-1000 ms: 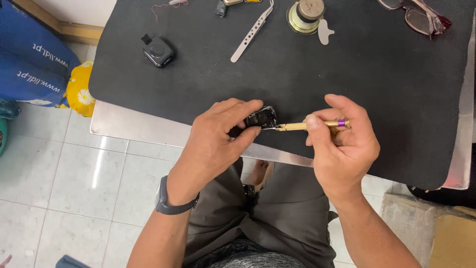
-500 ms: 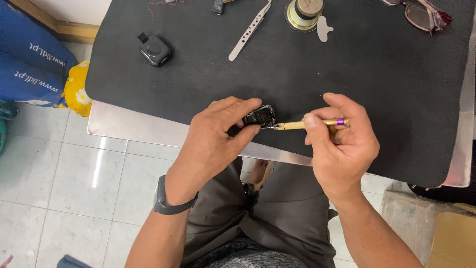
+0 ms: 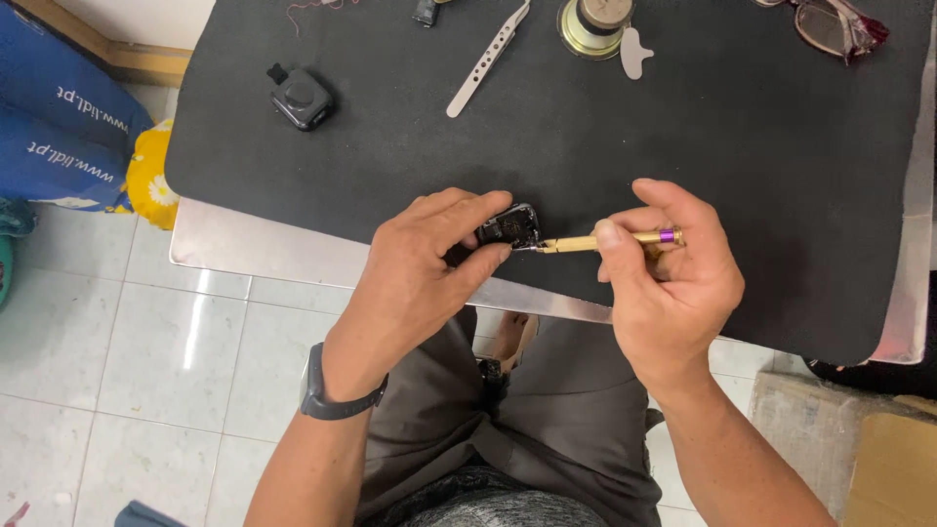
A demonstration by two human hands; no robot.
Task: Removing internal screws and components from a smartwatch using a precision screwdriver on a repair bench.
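Grip unchanged since the earlier frames: left hand (image 3: 429,268) closed on one small black device (image 3: 509,228) at the near edge of the black mat (image 3: 742,146); right hand (image 3: 673,283) pinches one brass tool (image 3: 600,241), tip touching it. Beyond: one tweezers (image 3: 488,60), one black case (image 3: 301,97), one pair of glasses (image 3: 830,27). Tiled floor (image 3: 146,361) below.

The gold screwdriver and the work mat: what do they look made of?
Screwdriver: probably metal, brass-coloured with a slight sheen and a purple ring near its end. Work mat: looks like soft rubber or foam, matte black, finely textured, with no glare.
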